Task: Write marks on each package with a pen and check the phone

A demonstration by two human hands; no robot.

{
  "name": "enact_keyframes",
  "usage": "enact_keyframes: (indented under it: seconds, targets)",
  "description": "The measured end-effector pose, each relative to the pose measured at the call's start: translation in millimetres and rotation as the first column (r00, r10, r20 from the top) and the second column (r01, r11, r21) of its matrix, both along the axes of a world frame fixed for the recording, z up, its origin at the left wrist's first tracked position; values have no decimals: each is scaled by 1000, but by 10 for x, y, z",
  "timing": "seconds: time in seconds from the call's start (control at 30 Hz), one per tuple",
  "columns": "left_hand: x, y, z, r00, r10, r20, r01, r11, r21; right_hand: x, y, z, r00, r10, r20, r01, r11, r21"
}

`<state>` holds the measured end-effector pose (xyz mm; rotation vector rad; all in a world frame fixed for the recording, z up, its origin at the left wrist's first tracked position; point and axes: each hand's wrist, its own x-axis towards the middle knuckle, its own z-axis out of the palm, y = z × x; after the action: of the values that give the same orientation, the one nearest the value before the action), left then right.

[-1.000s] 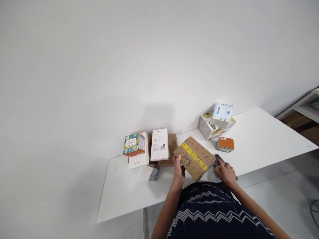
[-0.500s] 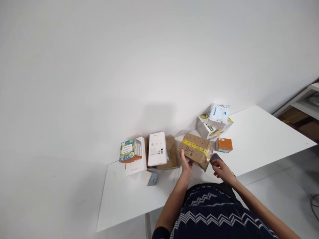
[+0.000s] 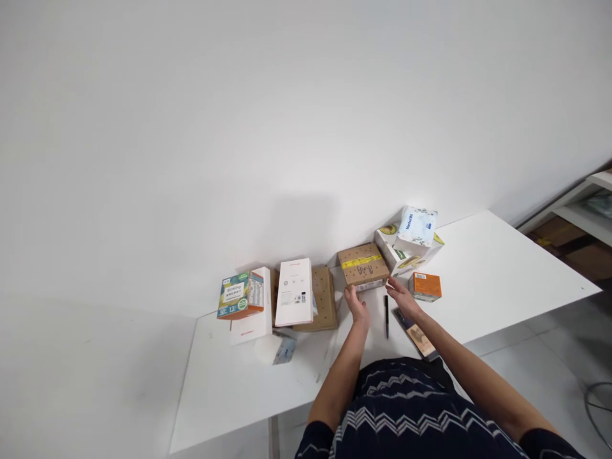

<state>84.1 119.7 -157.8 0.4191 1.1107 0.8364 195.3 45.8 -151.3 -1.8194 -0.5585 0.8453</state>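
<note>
Both hands lie open-fingered at the near side of a brown cardboard box (image 3: pixel 363 266) with yellow tape and dark handwriting, set at the desk's (image 3: pixel 502 274) far edge: left hand (image 3: pixel 356 305) touching, right hand (image 3: pixel 400 294) just beside; a black pen (image 3: pixel 386 315) lies between them

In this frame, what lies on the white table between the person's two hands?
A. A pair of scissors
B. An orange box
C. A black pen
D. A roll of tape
C. A black pen lies on the table between the left hand and the right hand, just in front of the brown box with yellow tape; the orange box sits to the right of the right hand, not between them.
</note>
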Motion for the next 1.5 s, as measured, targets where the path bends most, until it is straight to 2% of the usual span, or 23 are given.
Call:
enact_keyframes:
  seconds: [0.1, 0.17, 0.27, 0.33, 0.37, 0.43, 0.5, 0.63, 0.77, 0.9, 0.97, 1.07, 1.17, 1.23, 1.37, 1.5]
  targets:
    - [-19, 31, -28, 1000, -12, -25, 11, 999, -49, 41, -184, 74, 993, -39, 111, 45, 997, -59]
    - [-58, 39, -47, 998, -37, -45, 33, 996, -87, 101, -351, 172, 971, -101, 215, 124, 988, -95]
    - [-131, -4, -80, 993, -92, -79, 79, 985, -153, 239, -531, 295, 871, -178, 457, 284, 943, -173]
    - [-170, -73, -88, 987, -131, -96, 111, 975, -190, 327, -560, 302, 786, -134, 604, 358, 894, -268]
    - [-186, -116, -84, 984, -151, -98, 129, 971, -201, 361, -549, 279, 773, -108, 625, 376, 871, -316]
    - [-214, -203, -51, 978, -188, -91, 166, 965, -205, 401, -497, 204, 824, -118, 555, 373, 849, -374]
    - [-249, -274, 9, 973, -221, -66, 205, 959, -194, 412, -441, 136, 876, -182, 446, 368, 850, -377]
    - [-368, -330, 161, 964, -266, -3, 262, 951, -167, 402, -434, 165, 901, -289, 325, 392, 863, -318]
    - [-497, -330, 302, 955, -292, 54, 296, 945, -137, 282, -563, 407, 939, -335, 75, 343, 925, -165]
    - [-576, -333, 538, 939, -323, 115, 334, 938, -93, -52, -648, 761, 937, -218, -273, 242, 969, 56]
    - [-629, -335, 721, 921, -349, 175, 362, 931, -49, -244, -641, 955, 895, -133, -425, 220, 962, 162]
    - [-757, -339, 1021, 864, -402, 303, 392, 915, 97, -473, -596, 1206, 797, 36, -603, 218, 914, 342]
    - [-907, -345, 1241, 861, -426, 278, 390, 904, 175, -607, -548, 1346, 784, 119, -610, 192, 887, 420]
    - [-988, -352, 1314, 867, -429, 253, 379, 898, 224, -668, -523, 1383, 794, 123, -595, 178, 890, 421]
    - [-1092, -361, 1335, 891, -405, 206, 310, 874, 374, -798, -469, 1422, 795, 177, -580, 115, 895, 431]
    - [-1164, -340, 1339, 932, -331, 146, 232, 857, 461, -916, -387, 1486, 797, 257, -546, 17, 895, 446]
